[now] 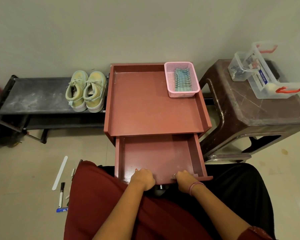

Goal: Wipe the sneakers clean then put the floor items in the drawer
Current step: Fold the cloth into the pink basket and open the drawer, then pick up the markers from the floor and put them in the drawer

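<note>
A pair of pale yellow-green sneakers [86, 90] stands on a low black shoe rack [33, 96] at the left. The drawer [156, 155] of the red-brown cabinet [152, 104] is pulled out and holds nothing. My left hand [143, 178] and my right hand [185, 180] both grip the drawer's front edge, fingers curled over it. On the floor at the left lie a white flat stick [60, 172], a black-capped marker [61, 194] and a small blue item [61, 209]. A striped cloth [182, 80] lies in a pink basket [168, 78] on the cabinet top.
A brown plastic stool [249, 108] stands to the right of the cabinet and carries two clear plastic boxes [268, 71] with red handles. My lap, in red and black fabric, hides part of the floor in front of the drawer. A wall runs behind everything.
</note>
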Demonstrator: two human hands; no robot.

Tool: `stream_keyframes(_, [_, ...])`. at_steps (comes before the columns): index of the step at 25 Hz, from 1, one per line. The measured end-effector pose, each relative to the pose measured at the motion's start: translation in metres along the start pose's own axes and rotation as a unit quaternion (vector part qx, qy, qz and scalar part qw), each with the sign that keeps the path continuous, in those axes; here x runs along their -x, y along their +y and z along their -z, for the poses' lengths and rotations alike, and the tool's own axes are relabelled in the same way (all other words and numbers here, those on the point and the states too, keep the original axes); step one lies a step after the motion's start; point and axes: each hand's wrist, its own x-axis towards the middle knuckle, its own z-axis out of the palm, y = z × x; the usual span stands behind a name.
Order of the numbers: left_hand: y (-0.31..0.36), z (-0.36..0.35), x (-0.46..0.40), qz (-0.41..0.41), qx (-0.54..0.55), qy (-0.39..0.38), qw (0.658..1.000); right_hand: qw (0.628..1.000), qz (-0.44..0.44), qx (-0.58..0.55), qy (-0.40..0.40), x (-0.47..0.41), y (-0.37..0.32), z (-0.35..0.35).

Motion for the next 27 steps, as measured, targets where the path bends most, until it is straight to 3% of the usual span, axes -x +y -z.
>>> stream_keyframes(4, [-0.013,0.013,-0.006,-0.016,0.044,0.013,0.999,0.999,-0.005,0.038,-0.013,0.001,-0.006,0.01])
stream_keyframes(7, [-0.04,0.037,-0.004,-0.019,0.172,0.141,0.975,0.999,-0.003,0.043,-0.022,-0.005,-0.009,0.013])
stream_keyframes(11, [-0.116,0.085,0.018,0.032,0.291,0.377,0.879,0.998,-0.016,0.049,-0.046,-0.021,-0.012,0.02])
stream_keyframes(14, [-0.187,0.098,0.043,0.103,0.378,0.476,0.787,0.995,-0.013,0.08,-0.057,-0.038,-0.022,0.033])
stream_keyframes(21, [-0.317,0.046,0.052,0.269,0.473,0.437,0.717,0.99,0.035,0.136,-0.009,-0.081,-0.108,0.088])
stream_keyframes(27, [-0.379,-0.026,0.026,0.319,0.517,0.382,0.696,0.976,0.196,0.007,0.096,-0.127,-0.285,0.15])
